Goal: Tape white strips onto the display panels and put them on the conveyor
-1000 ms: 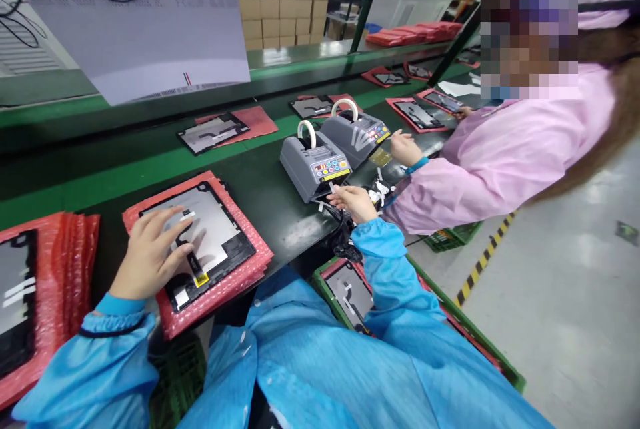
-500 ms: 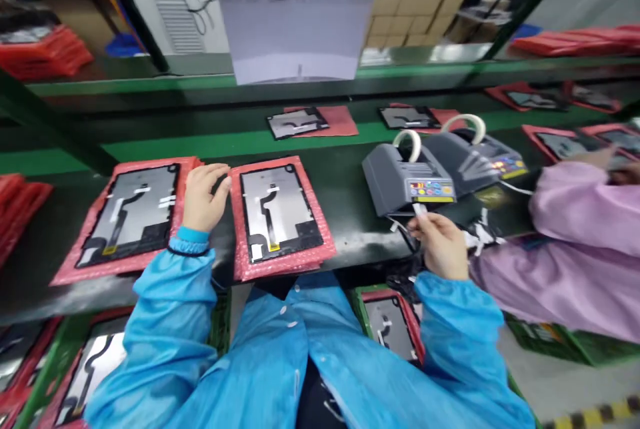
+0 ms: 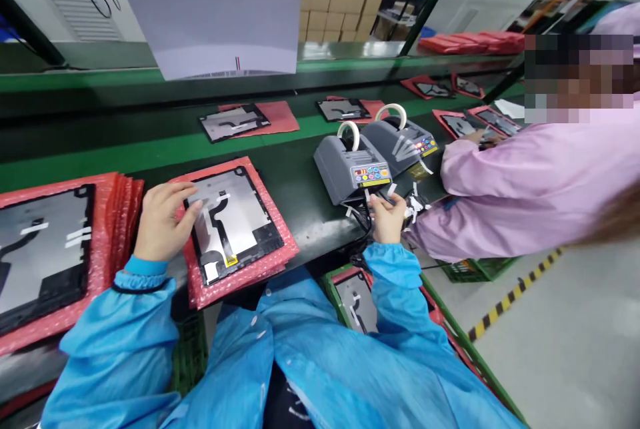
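Note:
My left hand (image 3: 167, 219) hovers at the upper left corner of a tablet screen panel (image 3: 235, 222), its thumb and fingers apart and nothing in them. This panel has a silver back, a black flex cable and white tape pieces, and rests on red bubble-wrap bags (image 3: 290, 242). My right hand (image 3: 387, 216) pinches a short strip of white tape (image 3: 367, 195) in front of the nearer grey tape dispenser (image 3: 345, 169). Beyond my left wrist, a second screen panel (image 3: 45, 242) lies on a thick stack of red bubble-wrap bags (image 3: 117, 229).
Another tape dispenser (image 3: 400, 149) stands behind the first. Loose tape scraps (image 3: 415, 204) cling beside it. A co-worker in a pink sleeve (image 3: 500, 169) works at the right. More panels lie on the green strip (image 3: 175, 149). A green crate (image 3: 333, 296) holds panels below the bench edge.
My view has turned right, bringing the co-worker further in. My left hand now overlaps the middle panel's corner instead of the gap between panels. My right hand still pinches tape by the dispenser.

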`<state>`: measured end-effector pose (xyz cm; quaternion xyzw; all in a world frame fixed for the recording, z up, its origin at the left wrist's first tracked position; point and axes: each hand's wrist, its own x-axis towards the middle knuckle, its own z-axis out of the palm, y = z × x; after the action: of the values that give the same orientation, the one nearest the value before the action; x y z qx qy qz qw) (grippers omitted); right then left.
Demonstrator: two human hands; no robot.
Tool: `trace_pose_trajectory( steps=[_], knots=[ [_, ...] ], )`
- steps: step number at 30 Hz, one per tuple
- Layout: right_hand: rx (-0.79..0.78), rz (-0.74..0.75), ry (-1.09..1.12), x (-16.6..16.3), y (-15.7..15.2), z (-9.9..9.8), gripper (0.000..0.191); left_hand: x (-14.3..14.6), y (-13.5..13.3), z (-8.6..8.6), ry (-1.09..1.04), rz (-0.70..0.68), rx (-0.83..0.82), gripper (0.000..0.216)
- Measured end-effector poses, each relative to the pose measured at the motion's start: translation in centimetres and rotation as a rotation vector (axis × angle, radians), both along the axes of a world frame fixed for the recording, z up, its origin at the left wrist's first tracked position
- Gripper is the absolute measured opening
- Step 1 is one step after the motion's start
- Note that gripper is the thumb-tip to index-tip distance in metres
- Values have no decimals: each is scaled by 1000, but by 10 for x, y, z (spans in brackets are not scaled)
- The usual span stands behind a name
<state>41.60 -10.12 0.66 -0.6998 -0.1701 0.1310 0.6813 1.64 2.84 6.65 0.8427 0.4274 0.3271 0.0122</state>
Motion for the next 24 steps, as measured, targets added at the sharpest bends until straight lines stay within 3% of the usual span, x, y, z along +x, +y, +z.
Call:
trace_pose_trajectory(
  steps=[3,5,11,14,18,24],
  knots=[
    [90,17,-1,-9,-1,7,60,8,0,4,-7,-48,9,28],
    [152,134,-77,-24,-2,18,60,19,-3,10,-31,-101,-9,30],
    [102,845,-226,-90,19,57,51,73,-19,29,-46,-395,-256,32],
    [69,1071,-270,-113,39,68,50,89,-21,31,-31,-454,-330,27],
    [26,1171,-280,-123,59,68,51,88,-19,24,-40,-388,-410,28],
    [13,1065,-113,-117,77,57,60,81,-12,15,-204,-245,-501,33]
  ],
)
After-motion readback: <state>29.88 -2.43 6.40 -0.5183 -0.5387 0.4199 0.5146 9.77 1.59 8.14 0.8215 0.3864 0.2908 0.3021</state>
